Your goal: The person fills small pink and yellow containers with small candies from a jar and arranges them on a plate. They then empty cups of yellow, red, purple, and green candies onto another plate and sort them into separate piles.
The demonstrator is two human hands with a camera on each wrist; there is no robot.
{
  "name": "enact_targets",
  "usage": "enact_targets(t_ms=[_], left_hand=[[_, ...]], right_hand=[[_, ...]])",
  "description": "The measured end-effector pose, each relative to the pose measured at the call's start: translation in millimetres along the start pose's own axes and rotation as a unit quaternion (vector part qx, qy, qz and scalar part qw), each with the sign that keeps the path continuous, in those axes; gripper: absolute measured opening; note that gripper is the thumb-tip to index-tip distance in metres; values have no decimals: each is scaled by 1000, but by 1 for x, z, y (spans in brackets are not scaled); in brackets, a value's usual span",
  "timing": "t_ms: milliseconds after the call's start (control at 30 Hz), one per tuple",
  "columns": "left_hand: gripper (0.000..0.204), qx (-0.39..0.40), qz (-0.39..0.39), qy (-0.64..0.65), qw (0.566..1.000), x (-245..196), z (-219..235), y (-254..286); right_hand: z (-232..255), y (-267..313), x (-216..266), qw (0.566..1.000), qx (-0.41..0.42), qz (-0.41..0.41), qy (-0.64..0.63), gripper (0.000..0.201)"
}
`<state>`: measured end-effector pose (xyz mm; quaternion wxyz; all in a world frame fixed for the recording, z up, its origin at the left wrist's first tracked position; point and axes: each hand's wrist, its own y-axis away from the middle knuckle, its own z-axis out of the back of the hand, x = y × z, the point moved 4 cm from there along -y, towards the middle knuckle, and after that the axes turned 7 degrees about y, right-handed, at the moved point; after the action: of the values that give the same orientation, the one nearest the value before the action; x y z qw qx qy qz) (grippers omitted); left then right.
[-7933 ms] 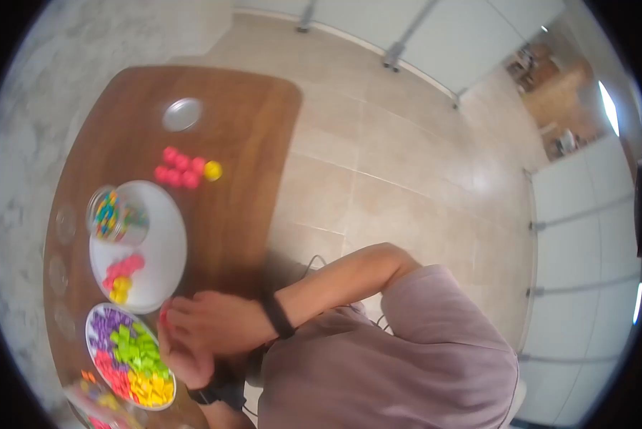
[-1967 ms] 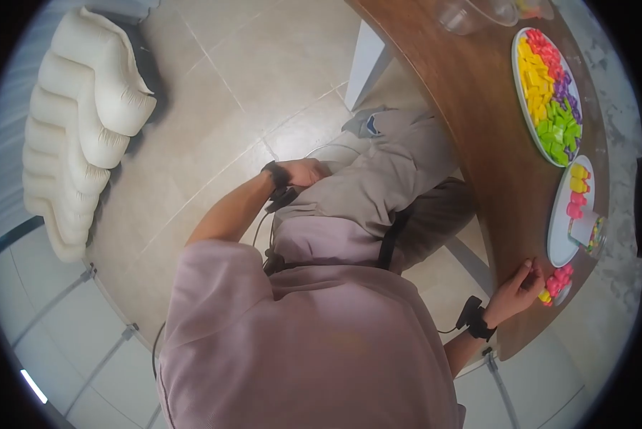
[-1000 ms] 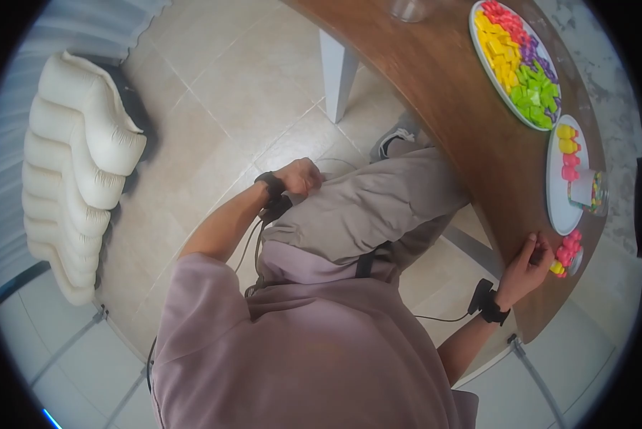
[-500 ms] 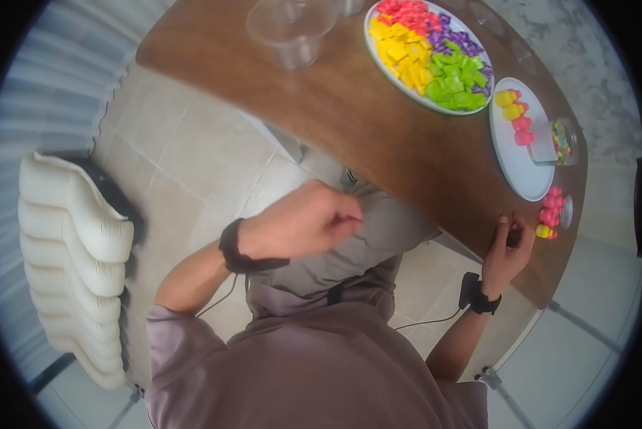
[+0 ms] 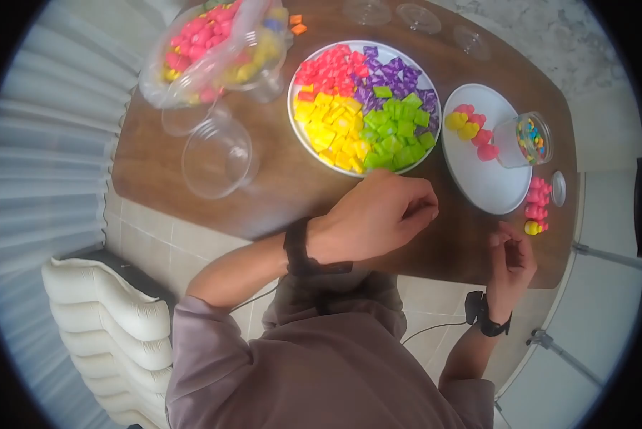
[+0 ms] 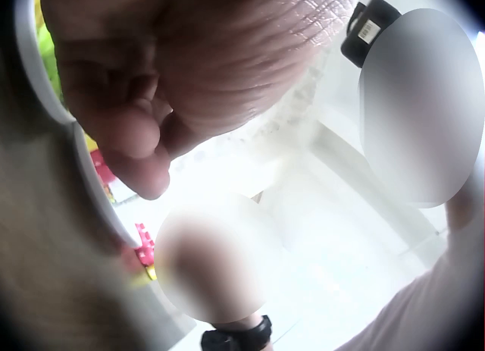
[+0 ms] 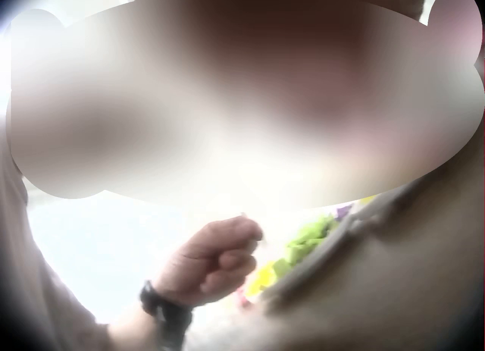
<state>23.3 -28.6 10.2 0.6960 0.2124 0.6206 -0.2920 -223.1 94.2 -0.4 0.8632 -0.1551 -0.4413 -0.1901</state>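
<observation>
In the head view my left hand [image 5: 374,218] hovers at the near rim of the large plate [image 5: 293,107] of coloured pieces, fingers curled; no object shows in it. The left wrist view shows these curled fingers [image 6: 132,139] close up. My right hand [image 5: 510,264] is at the table's front right, fingers loosely bent, nothing visible in it. Beside it lie pink pieces [image 5: 537,194] and a yellow one [image 5: 532,228]. A white oval plate [image 5: 489,189] bears pink and yellow pieces and a tipped clear jar [image 5: 534,139] with small coloured bits.
On the wooden table [image 5: 292,207], a clear cup [image 5: 217,159] stands left of the large plate, below a bag [image 5: 203,43] of pink and yellow pieces. A round lid [image 5: 559,189] lies at the right. A white padded chair [image 5: 110,322] stands at the lower left.
My left hand has risen from beside the lap to over the table's front. The head view has swung left, bringing in the bag and cup. My right hand remains near the pink pieces.
</observation>
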Motion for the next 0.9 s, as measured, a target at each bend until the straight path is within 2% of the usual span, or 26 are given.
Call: enact_targets(t_ms=[33, 67, 100, 167, 200, 267, 367, 500, 567, 667, 733, 833, 867, 900], left_hand=[[8, -13, -36, -51, 998, -3, 5, -6], [8, -6, -33, -47, 998, -1, 8, -10], [7, -70, -67, -105, 990, -2, 17, -12], [8, -178, -121, -191, 958, -4, 35, -15], [8, -170, -123, -187, 960, -4, 40, -17], [9, -264, -42, -193, 944, 1, 57, -19], [10, -266, -47, -178, 946, 7, 60, -26], [8, -267, -23, -70, 961, 20, 57, -27], [8, -258, -34, -68, 963, 16, 53, -26], [11, -244, -47, -57, 967, 14, 46, -24], [13, -226, -55, -59, 971, 9, 40, -23], [14, -209, -68, -45, 974, 9, 34, -21], [13, -207, -72, -37, 975, 10, 32, -20], [13, -203, -76, -39, 976, 11, 31, -19]], right_hand=[[-6, -7, 13, 1000, 21, 12, -11, 22], [-13, -13, 26, 999, 43, 22, -20, 22], [-20, -22, 40, 999, 40, 14, -16, 22], [-50, -45, 69, 985, 159, 19, -59, 23], [-60, -56, 77, 987, 152, 14, -57, 23], [-84, -73, 84, 953, 253, -76, -150, 22], [-96, -94, 79, 939, 270, -66, -205, 22], [-71, -112, 59, 942, 202, -107, -244, 20], [-61, -111, 48, 933, 192, -144, -268, 18], [-63, -107, 48, 956, 164, -137, -202, 17], [-64, -106, 47, 955, 156, -138, -209, 18], [-57, -108, 44, 979, 94, -95, -152, 16], [-53, -111, 41, 997, 20, -14, -70, 15], [-47, -114, 41, 996, -54, 68, 13, 14]])
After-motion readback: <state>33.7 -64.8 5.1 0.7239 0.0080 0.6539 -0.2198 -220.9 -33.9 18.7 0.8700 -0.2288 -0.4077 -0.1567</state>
